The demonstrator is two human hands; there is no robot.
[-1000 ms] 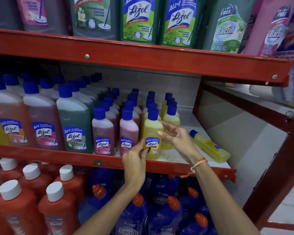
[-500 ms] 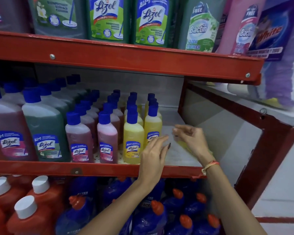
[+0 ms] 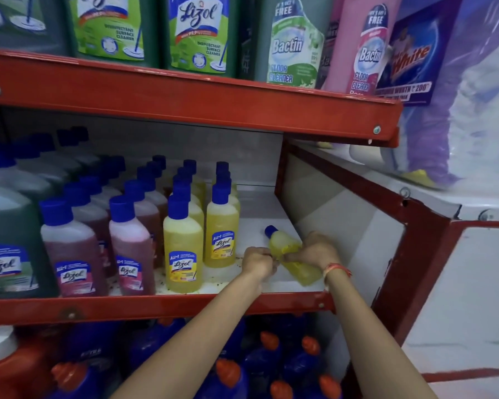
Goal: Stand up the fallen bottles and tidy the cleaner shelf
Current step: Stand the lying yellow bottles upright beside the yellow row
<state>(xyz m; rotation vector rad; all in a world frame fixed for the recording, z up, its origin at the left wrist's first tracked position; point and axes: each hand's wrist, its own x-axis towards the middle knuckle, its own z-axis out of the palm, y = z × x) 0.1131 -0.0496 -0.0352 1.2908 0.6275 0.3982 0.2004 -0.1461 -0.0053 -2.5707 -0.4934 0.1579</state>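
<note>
A small yellow bottle (image 3: 283, 245) with a blue cap lies on its side on the white middle shelf (image 3: 260, 208), cap pointing back left. My left hand (image 3: 256, 262) grips its middle from the left. My right hand (image 3: 314, 251) grips it from the right, with an orange thread on the wrist. Just left stand upright rows of yellow bottles (image 3: 182, 254), then pink bottles (image 3: 131, 254) and large green bottles (image 3: 9, 249), all blue-capped.
The red upper shelf rail (image 3: 185, 108) hangs low over the bottles, with big cleaner bottles (image 3: 196, 33) on it. The red front lip (image 3: 156, 308) edges the middle shelf. Below stand blue bottles (image 3: 271, 367) and orange bottles (image 3: 9, 367). A red frame post (image 3: 409, 272) is at the right.
Both hands left the upright yellow bottle, moved right along the shelf and closed on the fallen yellow bottle. The view has shifted right and closer.
</note>
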